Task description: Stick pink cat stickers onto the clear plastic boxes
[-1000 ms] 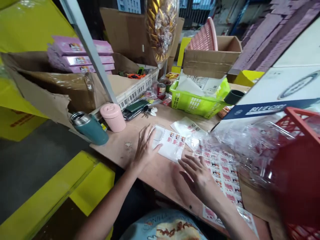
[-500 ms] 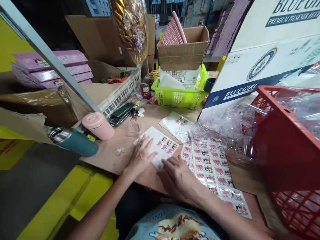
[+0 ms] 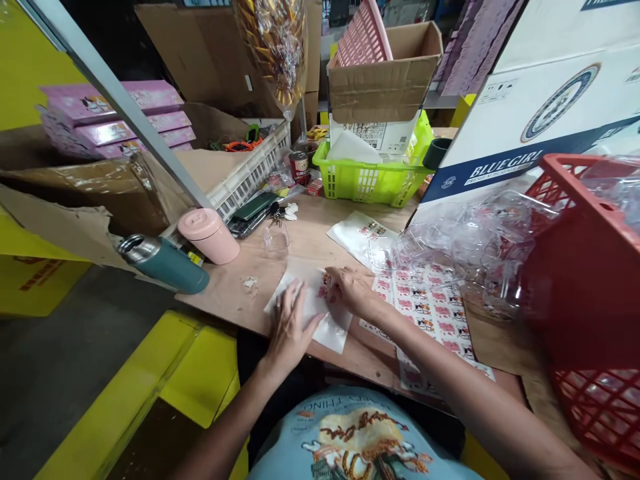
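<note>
My left hand (image 3: pixel 293 320) lies flat, fingers spread, on a white sticker sheet (image 3: pixel 320 313) at the near edge of the wooden table (image 3: pixel 235 293). My right hand (image 3: pixel 350 290) rests on the same sheet's right part, fingers curled down over the small red-and-pink stickers there; what its fingertips pinch is hidden. Just right of it lies a larger sheet of the same stickers (image 3: pixel 430 310). A third sheet in a clear sleeve (image 3: pixel 360 235) lies behind.
A red crate (image 3: pixel 585 300) with crumpled clear plastic (image 3: pixel 465 247) stands at right. A teal flask (image 3: pixel 163 262), pink cup (image 3: pixel 210 235), small clear cup (image 3: pixel 275 237), keys, green basket (image 3: pixel 373 180) and cardboard boxes (image 3: pixel 385 80) crowd the back.
The sticker sheet has slid toward me. My right hand moved up from the near edge onto the sheet's stickers, fingers curling. My left hand stayed flat on the sheet.
</note>
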Demonstrator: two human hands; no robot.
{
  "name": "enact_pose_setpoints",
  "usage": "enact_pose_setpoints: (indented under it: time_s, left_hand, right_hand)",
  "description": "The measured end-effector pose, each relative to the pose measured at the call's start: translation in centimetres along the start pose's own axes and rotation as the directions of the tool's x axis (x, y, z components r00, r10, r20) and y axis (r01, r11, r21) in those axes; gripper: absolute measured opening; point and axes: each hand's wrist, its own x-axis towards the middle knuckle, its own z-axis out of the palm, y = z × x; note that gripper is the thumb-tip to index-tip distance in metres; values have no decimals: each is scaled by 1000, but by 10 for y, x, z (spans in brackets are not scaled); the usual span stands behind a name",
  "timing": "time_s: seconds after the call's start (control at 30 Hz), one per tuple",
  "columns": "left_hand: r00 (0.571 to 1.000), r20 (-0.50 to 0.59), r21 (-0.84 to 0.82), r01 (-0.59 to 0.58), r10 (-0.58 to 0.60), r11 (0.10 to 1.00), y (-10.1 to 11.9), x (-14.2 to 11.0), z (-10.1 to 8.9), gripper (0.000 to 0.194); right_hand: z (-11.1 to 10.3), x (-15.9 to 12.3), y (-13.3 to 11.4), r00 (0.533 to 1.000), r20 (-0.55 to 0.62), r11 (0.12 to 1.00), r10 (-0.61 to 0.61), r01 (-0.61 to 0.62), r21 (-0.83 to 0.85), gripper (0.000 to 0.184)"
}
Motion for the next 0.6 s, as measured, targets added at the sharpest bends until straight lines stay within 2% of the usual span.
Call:
enact_pose_setpoints:
  time_s: [0.07, 0.1, 0.17, 0.2, 0.27, 0.33, 0.4, 0.43, 0.5, 0.6]
  left_hand:
    - [999, -34, -57, -13, 11, 998, -6, 22, -14, 62]
    - [1000, -6, -115, -17, 16, 993, -9, 33, -22, 52]
    - [989, 149, -327, 44, 6, 944, -17, 53, -34, 22]
    - [969, 247, -459, 124, -8, 880, -21, 60, -38, 14]
    - [906, 420, -671, 349, -53, 654, -26, 66, -42, 18]
    - [849, 515, -774, 521, -123, 359, -28, 63, -41, 23]
    - [803, 562, -804, 586, -199, 96, -26, 56, -37, 32]
    - [789, 572, -810, 586, -226, -6, -24, 53, -35, 35]
    - [775, 582, -812, 566, -248, -138, -20, 48, -32, 39]
    - [770, 598, -800, 557, -222, -221, -19, 43, -33, 36]
  right_hand:
    - [-11, -1, -4, 997, 28, 996, -70, 69, 51, 18]
    - [-17, 0, -5, 995, 32, 993, -96, 93, 74, 12]
    - [-28, 3, -5, 992, 24, 986, -124, 120, 120, 4]
    - [-33, 6, -4, 992, 10, 983, -125, 123, 139, 5]
    - [-39, 10, -1, 993, -31, 978, -115, 118, 169, 16]
    - [-40, 11, -1, 984, -147, 979, -99, 123, 163, 27]
    - [-35, 8, -8, 942, -308, 975, -130, 178, 132, 26]
    - [-32, 6, -14, 912, -377, 969, -162, 220, 116, 24]
    - [-24, 3, -24, 867, -452, 954, -210, 284, 102, 28]
    - [-13, 7, -26, 883, -452, 941, -127, 251, 226, 58]
